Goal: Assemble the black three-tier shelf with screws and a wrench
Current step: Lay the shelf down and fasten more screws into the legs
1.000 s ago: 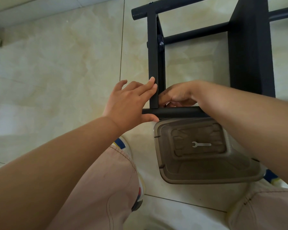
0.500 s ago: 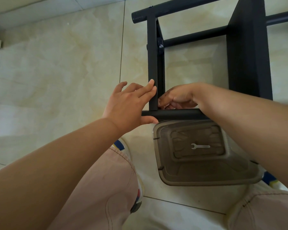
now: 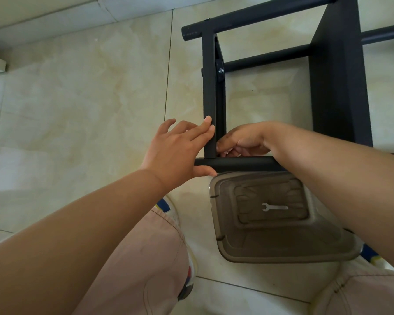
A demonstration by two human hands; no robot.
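Black shelf (image 3: 337, 71) lies on its side on the tile floor (image 3: 77, 98), filling the 12 to 2 o'clock area. Left hand (image 3: 178, 151) is spread at the corner joint w/ straight fingers on the upright bar (image 3: 210, 92) and thumb under the near tube (image 3: 243, 163). Right hand (image 3: 243, 140) sits at 3 o'clock of that bar, fingers curled at the joint, pinching smth too small to make out. Wrench (image 3: 274, 207) lies in the brown bin (image 3: 282, 248) at 6 o'clock of the tube, b/w the knees.
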